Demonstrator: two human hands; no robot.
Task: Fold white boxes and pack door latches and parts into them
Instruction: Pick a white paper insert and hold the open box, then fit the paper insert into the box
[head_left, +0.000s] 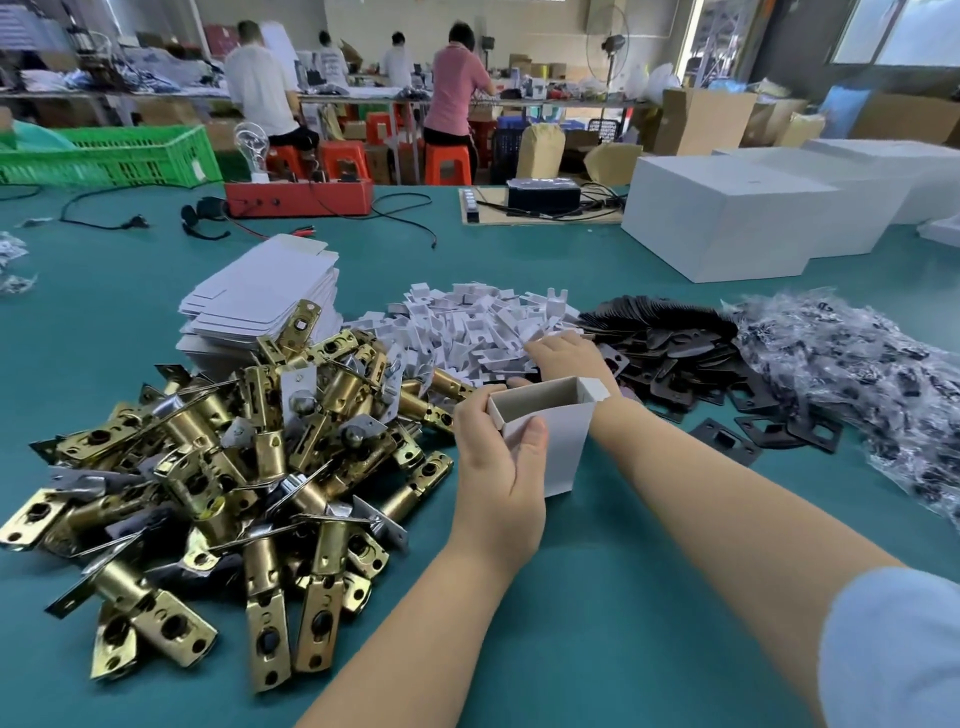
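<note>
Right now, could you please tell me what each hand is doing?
Left hand: grips the open white box, held upright.
Right hand: reaches into the pile of white plastic parts; its fingers are hidden, so a grasp cannot be told.

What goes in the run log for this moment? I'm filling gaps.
left hand: holds open box | right hand: in white inserts | latches: piled left

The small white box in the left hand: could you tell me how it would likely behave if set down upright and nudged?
The small white box looks like thin card, open-topped and apparently empty, so probably very light. Taller than wide, it would likely tip or slide easily. The left hand gripping it could dent its walls.
</note>
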